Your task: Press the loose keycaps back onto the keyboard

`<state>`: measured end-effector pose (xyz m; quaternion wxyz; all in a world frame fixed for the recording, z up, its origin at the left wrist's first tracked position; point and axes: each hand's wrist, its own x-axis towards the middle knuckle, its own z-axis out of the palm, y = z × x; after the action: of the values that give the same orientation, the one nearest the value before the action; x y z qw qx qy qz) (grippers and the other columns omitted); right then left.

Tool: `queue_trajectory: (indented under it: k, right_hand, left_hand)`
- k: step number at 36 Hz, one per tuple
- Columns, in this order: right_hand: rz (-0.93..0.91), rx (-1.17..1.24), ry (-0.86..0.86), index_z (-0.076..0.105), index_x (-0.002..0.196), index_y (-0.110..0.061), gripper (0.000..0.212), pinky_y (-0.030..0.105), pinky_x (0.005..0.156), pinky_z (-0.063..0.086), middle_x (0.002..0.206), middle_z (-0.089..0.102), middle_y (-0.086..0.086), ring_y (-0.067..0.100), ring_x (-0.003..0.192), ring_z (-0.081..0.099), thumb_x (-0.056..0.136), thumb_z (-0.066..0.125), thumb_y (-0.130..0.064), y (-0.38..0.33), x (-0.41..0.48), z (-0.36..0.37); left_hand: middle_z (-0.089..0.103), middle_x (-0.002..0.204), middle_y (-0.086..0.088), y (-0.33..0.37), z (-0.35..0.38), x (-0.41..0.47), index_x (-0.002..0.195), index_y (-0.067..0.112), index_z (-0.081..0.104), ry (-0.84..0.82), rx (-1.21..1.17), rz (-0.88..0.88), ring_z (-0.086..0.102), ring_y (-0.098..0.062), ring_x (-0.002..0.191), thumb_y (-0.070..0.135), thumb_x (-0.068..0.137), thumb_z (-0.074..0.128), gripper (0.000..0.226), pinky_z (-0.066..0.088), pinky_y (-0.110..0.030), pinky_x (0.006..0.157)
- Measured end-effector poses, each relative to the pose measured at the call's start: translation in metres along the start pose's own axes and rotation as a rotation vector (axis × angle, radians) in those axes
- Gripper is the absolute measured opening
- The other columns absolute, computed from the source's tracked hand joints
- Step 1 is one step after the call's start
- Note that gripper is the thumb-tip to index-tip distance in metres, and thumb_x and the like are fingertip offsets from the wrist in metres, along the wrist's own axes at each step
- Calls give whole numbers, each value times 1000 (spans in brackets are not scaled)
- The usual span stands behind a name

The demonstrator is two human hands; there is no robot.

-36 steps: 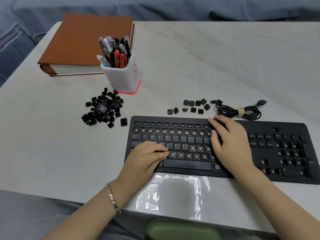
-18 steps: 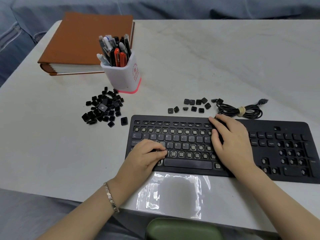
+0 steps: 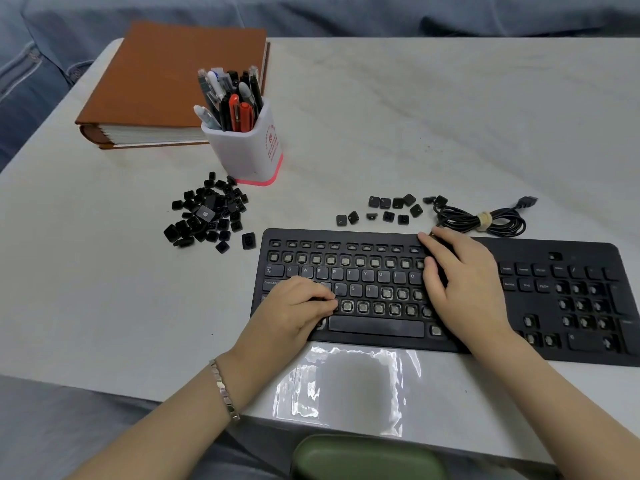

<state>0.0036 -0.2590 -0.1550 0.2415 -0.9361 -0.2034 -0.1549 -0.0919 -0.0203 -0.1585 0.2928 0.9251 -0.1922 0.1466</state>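
I see the keyboard lying flat on the table, near the front edge. Its long side runs left to right, and the space bar faces me. Many spots on it are bare, with no caps on. My left hand rests on the lower left keys with its fingers curled down tight, tips on the keys. I cannot tell if a cap is under them. My right hand lies flat and open on the middle, holding nothing. A big pile of caps sits to the left of the keyboard. A small row of caps sits just behind it, beside a coiled cable.
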Motion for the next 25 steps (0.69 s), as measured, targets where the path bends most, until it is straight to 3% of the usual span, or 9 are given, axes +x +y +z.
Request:
queue_trajectory:
  k: [6,10,13,25]
  right_hand:
    - [-2,0,-5,64,114,-6,38,39,94,37,116,60,14,33,105,56,87,42,-20,0,0,0]
    - [3,0,-11,64,115,-6,39,39,93,38,116,60,14,32,105,56,87,41,-21,0,0,0]
    - [2,-2,-12,64,115,-6,39,39,94,37,116,60,14,32,105,56,88,41,-22,0,0,0]
    - [16,-11,-25,64,114,-5,39,39,92,39,115,60,15,33,103,56,87,41,-21,-3,0,-4]
  left_hand:
    - [66,101,0,0,-2,-1,94,9,74,5,62,24,54,-17,95,13,90,54,21,41,-30,85]
    - [59,124,-5,-1,-11,-4,99,18,75,-1,131,52,49,-25,112,7,78,51,33,36,-37,94]
    - [56,128,-9,1,-15,0,97,21,75,-30,141,27,47,-29,119,10,74,49,37,35,-40,96]
    - [56,132,-9,5,-13,-4,92,26,76,-92,170,-45,46,-23,127,19,75,52,30,32,-45,104]
